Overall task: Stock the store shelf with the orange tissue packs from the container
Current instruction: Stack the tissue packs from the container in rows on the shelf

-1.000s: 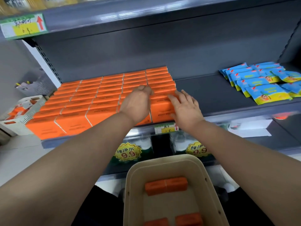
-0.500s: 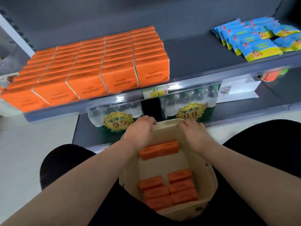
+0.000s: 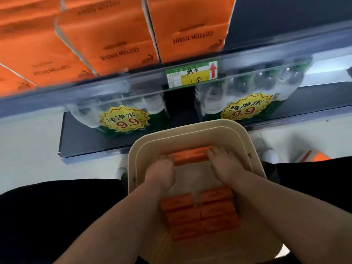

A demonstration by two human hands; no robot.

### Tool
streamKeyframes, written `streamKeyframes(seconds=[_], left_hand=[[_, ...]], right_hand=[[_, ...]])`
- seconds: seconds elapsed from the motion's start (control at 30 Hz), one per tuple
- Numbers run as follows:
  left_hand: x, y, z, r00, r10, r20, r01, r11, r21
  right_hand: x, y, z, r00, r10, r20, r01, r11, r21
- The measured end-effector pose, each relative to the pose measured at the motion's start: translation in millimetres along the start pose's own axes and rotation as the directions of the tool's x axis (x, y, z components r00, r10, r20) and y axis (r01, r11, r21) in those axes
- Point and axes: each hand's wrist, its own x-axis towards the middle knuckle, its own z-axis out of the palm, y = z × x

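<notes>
Left hand (image 3: 162, 171) is reaching into the cream container (image 3: 190, 125) from 7 o'clock, its fingers bending down over the left end of the far pair of packs (image 3: 190, 156); the thumb is hiding beneath the hand. The pair is lying end to end along the container's far wall, with its long axis running 9 to 3 o'clock, square across the line of both forearms. Right hand (image 3: 225, 165) is coming in from 5 o'clock, its fingers curling over the right end. The pair is therefore sitting clamped between the two hands, one on each end, neither hand nearer than the other. Blur is preventing a call on whether the pair is resting on the container floor. The near block of packs (image 3: 200, 212) is lying at 6 o'clock of the pair, between the wrists and apart from it. Judgement: the lift is depending on an equal inward squeeze along that 9-to-3 axis, and a slack end is risking a buckle at the seam. Stocked packs (image 3: 118, 46) are standing at 11 o'clock, the price tag (image 3: 190, 75) is hanging at 12, and bare shelf (image 3: 285, 20) is showing at 1 o'clock, so the carry is probably heading up and slightly right.
</notes>
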Motion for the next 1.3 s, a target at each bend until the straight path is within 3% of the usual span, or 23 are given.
streamKeyframes(seconds=[0.2,0.37,0.57,0.7,0.87,1.03,1.3], left_hand=[[20,-11,27,0.997,-0.023,0.068,0.025,0.999,-0.029],[36,-18,35,0.998,-0.004,0.055,0.005,1.0,-0.023],[62,-11,34,0.995,0.096,0.039,-0.101,0.976,0.191],[81,-1,39,0.988,0.117,0.098,-0.145,0.926,0.349],[76,10,35,0.978,0.11,0.176,-0.177,0.887,0.427],[44,12,20,0.991,0.108,0.081,-0.132,0.906,0.402],[-23,20,-35,0.986,0.062,-0.157,-0.037,0.987,0.153]], right_hand=[[44,0,17,0.994,0.027,0.106,-0.031,0.999,0.044],[57,-11,29,0.999,0.028,0.042,-0.019,0.982,-0.19],[47,-5,34,0.992,0.095,0.086,-0.08,0.984,-0.162],[28,-1,34,0.987,0.101,0.124,-0.09,0.992,-0.085],[18,0,35,0.985,0.086,0.152,-0.08,0.996,-0.045],[7,-8,17,0.994,0.089,0.056,-0.087,0.996,-0.037],[-45,-18,-49,0.973,0.062,-0.222,-0.076,0.996,-0.055]])
